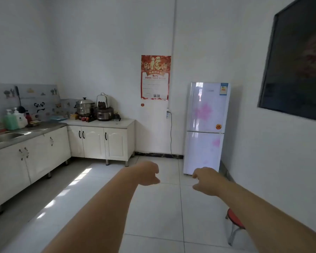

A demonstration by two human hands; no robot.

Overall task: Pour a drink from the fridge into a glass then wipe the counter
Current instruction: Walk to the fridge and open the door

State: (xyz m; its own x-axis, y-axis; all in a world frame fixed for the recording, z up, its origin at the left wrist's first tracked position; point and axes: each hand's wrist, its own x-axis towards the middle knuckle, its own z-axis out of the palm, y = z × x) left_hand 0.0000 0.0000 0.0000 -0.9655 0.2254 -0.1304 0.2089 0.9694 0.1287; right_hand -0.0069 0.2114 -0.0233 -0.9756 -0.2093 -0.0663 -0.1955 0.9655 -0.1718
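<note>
A white two-door fridge (205, 127) with pink flower prints stands against the far wall, both doors closed. A small clear glass (116, 121) sits near the front edge of the white counter (125, 124) left of the fridge. My left hand (148, 173) and my right hand (206, 180) are stretched out in front of me over the tiled floor, well short of the fridge. Both hang loosely curled, fingers pointing down, with nothing in them.
An L-shaped run of white cabinets (93, 142) fills the left side, with a steel sink (9, 136), soap bottles (11, 119), a steamer pot (84, 106) and a rice cooker (104, 114). A red stool (234, 220) stands low at the right wall. A cable (171, 136) hangs beside the fridge.
</note>
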